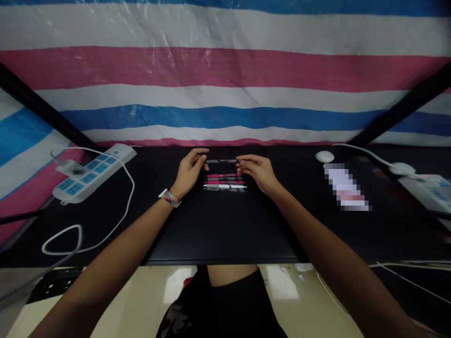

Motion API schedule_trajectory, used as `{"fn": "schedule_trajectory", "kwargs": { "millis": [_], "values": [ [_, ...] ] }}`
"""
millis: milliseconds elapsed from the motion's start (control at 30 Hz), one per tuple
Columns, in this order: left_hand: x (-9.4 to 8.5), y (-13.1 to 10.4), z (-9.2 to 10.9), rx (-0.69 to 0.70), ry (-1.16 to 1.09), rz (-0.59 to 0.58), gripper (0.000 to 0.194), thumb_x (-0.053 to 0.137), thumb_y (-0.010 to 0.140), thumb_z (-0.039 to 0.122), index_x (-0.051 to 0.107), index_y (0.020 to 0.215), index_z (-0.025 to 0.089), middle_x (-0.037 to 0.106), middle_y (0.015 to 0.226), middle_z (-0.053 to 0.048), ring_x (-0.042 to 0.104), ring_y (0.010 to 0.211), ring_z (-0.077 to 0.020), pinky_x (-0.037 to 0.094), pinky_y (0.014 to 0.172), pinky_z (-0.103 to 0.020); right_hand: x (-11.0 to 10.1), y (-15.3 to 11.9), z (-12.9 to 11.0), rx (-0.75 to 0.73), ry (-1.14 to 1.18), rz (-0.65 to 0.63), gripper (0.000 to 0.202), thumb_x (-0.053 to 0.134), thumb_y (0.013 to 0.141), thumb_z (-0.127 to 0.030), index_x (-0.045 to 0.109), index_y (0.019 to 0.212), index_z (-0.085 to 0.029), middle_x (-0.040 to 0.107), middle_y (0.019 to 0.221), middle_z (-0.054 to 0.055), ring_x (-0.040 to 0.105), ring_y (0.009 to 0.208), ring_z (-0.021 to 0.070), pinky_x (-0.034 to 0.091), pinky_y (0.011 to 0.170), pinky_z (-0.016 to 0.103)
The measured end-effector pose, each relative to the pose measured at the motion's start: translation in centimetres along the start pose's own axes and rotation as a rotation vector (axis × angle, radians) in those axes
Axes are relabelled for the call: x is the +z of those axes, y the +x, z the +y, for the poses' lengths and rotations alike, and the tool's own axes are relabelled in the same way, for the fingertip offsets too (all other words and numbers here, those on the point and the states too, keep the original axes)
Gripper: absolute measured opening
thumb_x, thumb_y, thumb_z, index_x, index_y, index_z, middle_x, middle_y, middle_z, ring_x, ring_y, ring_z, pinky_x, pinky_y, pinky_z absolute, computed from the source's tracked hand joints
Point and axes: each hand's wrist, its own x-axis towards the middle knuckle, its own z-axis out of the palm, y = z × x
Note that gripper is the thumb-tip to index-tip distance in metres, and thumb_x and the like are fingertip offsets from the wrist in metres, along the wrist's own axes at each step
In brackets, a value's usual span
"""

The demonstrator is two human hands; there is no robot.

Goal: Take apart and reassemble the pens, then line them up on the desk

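A dark, partly clear pen (221,161) lies crosswise between my two hands above the row of other pens. My left hand (188,171) pinches its left end between thumb and fingers, with a colourful woven band on the wrist. At its right end, the fingers of my right hand (259,171) are closed around the tip. Just nearer to me, several pens lie side by side on the black table: red-and-dark pens (224,178) and a white-and-grey pen (229,187) at the front.
On the left stands a white power strip (95,173) with a plugged-in charger and a looping white cable (132,188). To the right are a white mouse-like object (324,156), a blurred-out item (347,188) and another power strip (428,190). A striped sheet (225,70) hangs behind the table.
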Motion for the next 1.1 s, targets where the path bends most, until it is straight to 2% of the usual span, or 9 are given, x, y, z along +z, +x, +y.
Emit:
{"fn": "schedule_trajectory", "kwargs": {
  "millis": [67, 133, 200, 300, 400, 467, 567, 900, 1100],
  "values": [
    [0.03, 0.05, -0.16, 0.052, 0.009, 0.002, 0.035, 0.076, 0.097, 0.029, 0.070, 0.131, 0.024, 0.078, 0.096, -0.004, 0.076, 0.095, -0.0204, 0.057, 0.094, -0.036, -0.09, 0.07, 0.00, -0.003, 0.001, 0.017, 0.033, 0.095, 0.074, -0.041, 0.088, 0.100, -0.022, 0.082, 0.089, 0.006, 0.076, 0.078, 0.0197, 0.066, 0.087, 0.042],
    [0.01, 0.08, -0.26, 0.080, 0.022, 0.007, 0.046, 0.081, 0.090, 0.022, 0.068, 0.134, 0.024, 0.079, 0.118, -0.008, 0.075, 0.114, -0.0231, 0.056, 0.102, -0.038, -0.16, 0.12, 0.00, -0.007, 0.001, 0.035, 0.032, 0.095, 0.075, -0.041, 0.088, 0.099, -0.023, 0.082, 0.090, 0.006, 0.076, 0.079, 0.0200, 0.066, 0.088, 0.043],
    [-0.04, 0.06, -0.25, 0.068, 0.039, 0.016, 0.043, 0.080, 0.091, 0.024, 0.069, 0.132, 0.025, 0.079, 0.123, -0.009, 0.074, 0.116, -0.0239, 0.056, 0.104, -0.039, -0.16, 0.14, 0.00, -0.015, 0.006, 0.039, 0.032, 0.095, 0.075, -0.042, 0.088, 0.099, -0.023, 0.082, 0.089, 0.006, 0.076, 0.079, 0.0199, 0.067, 0.089, 0.043],
    [-0.14, 0.05, -0.08, 0.024, 0.106, 0.027, 0.020, 0.069, 0.104, 0.040, 0.077, 0.110, 0.023, 0.081, 0.103, -0.007, 0.075, 0.097, -0.0220, 0.057, 0.094, -0.036, -0.02, 0.08, 0.00, -0.027, 0.017, 0.019, 0.032, 0.096, 0.074, -0.042, 0.088, 0.099, -0.023, 0.082, 0.089, 0.006, 0.076, 0.079, 0.0200, 0.066, 0.089, 0.043],
    [-0.25, 0.09, 0.05, -0.010, 0.180, 0.013, 0.052, 0.057, 0.110, 0.056, 0.075, 0.076, 0.022, 0.075, 0.076, -0.004, 0.069, 0.074, -0.0194, 0.054, 0.077, -0.034, 0.16, -0.02, -0.01, -0.037, 0.004, 0.010, 0.033, 0.096, 0.076, -0.045, 0.088, 0.101, -0.024, 0.083, 0.091, 0.006, 0.077, 0.082, 0.0213, 0.067, 0.091, 0.045],
    [-0.30, 0.12, 0.06, -0.012, 0.189, -0.001, 0.056, 0.059, 0.108, 0.061, 0.073, 0.069, 0.023, 0.069, 0.066, -0.003, 0.063, 0.065, -0.0184, 0.051, 0.069, -0.033, 0.23, -0.07, -0.02, -0.040, -0.010, 0.008, 0.034, 0.096, 0.076, -0.046, 0.087, 0.101, -0.025, 0.083, 0.091, 0.006, 0.077, 0.083, 0.0221, 0.067, 0.092, 0.046],
    [-0.30, 0.16, 0.06, -0.004, 0.159, -0.022, 0.050, 0.066, 0.104, 0.060, 0.074, 0.072, 0.023, 0.068, 0.066, -0.002, 0.061, 0.065, -0.0182, 0.050, 0.067, -0.032, 0.19, -0.09, -0.09, -0.036, -0.016, 0.005, 0.033, 0.096, 0.075, -0.045, 0.088, 0.100, -0.024, 0.083, 0.090, 0.006, 0.077, 0.082, 0.0218, 0.067, 0.090, 0.045],
    [-0.15, 0.08, 0.50, -0.004, 0.060, -0.041, 0.022, 0.076, 0.097, 0.042, 0.077, 0.093, 0.021, 0.075, 0.084, -0.003, 0.069, 0.080, -0.0189, 0.054, 0.078, -0.032, 0.24, -0.11, -0.57, 0.009, 0.032, 0.042, 0.029, 0.095, 0.071, -0.041, 0.086, 0.092, -0.022, 0.079, 0.082, 0.006, 0.071, 0.071, 0.0197, 0.064, 0.081, 0.043],
    [0.08, -0.03, 0.38, -0.029, -0.017, -0.012, 0.018, 0.081, 0.093, 0.037, 0.082, 0.101, 0.021, 0.081, 0.090, -0.005, 0.074, 0.086, -0.0198, 0.060, 0.082, -0.034, 0.27, 0.07, -0.40, 0.036, 0.091, 0.016, 0.028, 0.092, 0.074, -0.039, 0.084, 0.095, -0.023, 0.076, 0.085, 0.005, 0.071, 0.080, 0.0210, 0.063, 0.090, 0.045]
  ]
}}
